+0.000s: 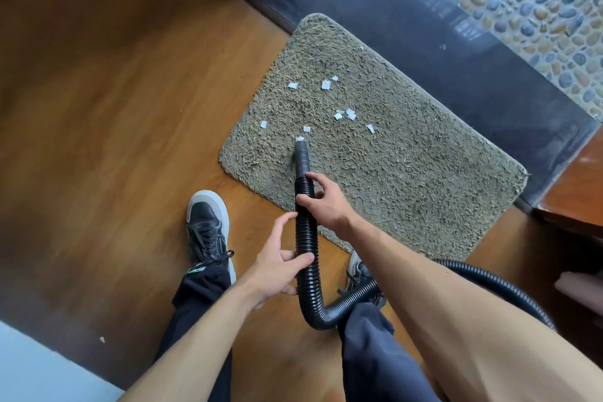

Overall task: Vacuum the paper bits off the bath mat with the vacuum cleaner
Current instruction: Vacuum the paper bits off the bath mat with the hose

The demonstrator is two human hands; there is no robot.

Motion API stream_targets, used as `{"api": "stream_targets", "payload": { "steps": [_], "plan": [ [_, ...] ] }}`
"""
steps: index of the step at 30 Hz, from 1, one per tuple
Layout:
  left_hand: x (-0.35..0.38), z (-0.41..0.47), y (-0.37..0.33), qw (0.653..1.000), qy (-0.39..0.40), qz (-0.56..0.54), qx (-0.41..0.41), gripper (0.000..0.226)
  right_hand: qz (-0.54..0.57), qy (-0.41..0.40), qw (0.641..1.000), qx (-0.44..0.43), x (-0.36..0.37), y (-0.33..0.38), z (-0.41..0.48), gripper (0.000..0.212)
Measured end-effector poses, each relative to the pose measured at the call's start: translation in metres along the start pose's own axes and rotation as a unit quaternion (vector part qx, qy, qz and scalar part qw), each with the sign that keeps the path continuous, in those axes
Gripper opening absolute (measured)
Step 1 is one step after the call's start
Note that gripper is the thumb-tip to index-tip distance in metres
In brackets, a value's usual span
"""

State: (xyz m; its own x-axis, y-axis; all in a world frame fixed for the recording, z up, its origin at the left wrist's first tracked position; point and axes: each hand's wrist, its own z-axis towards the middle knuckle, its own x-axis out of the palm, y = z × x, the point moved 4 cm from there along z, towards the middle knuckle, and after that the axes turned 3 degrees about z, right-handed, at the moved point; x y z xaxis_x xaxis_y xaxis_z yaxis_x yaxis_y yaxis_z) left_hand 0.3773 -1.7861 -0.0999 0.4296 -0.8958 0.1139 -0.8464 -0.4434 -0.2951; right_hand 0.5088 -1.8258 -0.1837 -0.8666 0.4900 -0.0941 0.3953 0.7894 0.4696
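A shaggy grey-green bath mat (408,153) lies on the wooden floor. Several white paper bits (346,114) are scattered over its middle. A black ribbed vacuum hose (306,238) runs up from between my legs to a smooth nozzle (301,157) whose tip rests on the mat against one paper bit (299,139). My right hand (323,202) grips the hose just below the nozzle. My left hand (277,261) holds the hose lower down, thumb and fingers around it.
A dark stone threshold (456,52) borders the mat's far side, with a pebble floor (538,3) beyond. Dark wooden furniture (574,192) stands at the right. My left shoe (208,225) is on the floor next to the mat; the hose (483,277) loops behind my right arm.
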Motion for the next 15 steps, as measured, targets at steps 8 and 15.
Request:
{"api": "stream_targets", "payload": {
  "steps": [8,15],
  "plan": [
    [-0.014,0.009,-0.006,1.000,0.004,-0.010,0.000,0.070,-0.013,-0.029,0.999,-0.016,0.005,0.016,0.009,0.063],
    [-0.005,0.016,-0.019,1.000,0.021,0.002,0.006,0.070,-0.006,-0.054,0.998,-0.010,-0.013,0.016,0.010,0.068]
  ]
}}
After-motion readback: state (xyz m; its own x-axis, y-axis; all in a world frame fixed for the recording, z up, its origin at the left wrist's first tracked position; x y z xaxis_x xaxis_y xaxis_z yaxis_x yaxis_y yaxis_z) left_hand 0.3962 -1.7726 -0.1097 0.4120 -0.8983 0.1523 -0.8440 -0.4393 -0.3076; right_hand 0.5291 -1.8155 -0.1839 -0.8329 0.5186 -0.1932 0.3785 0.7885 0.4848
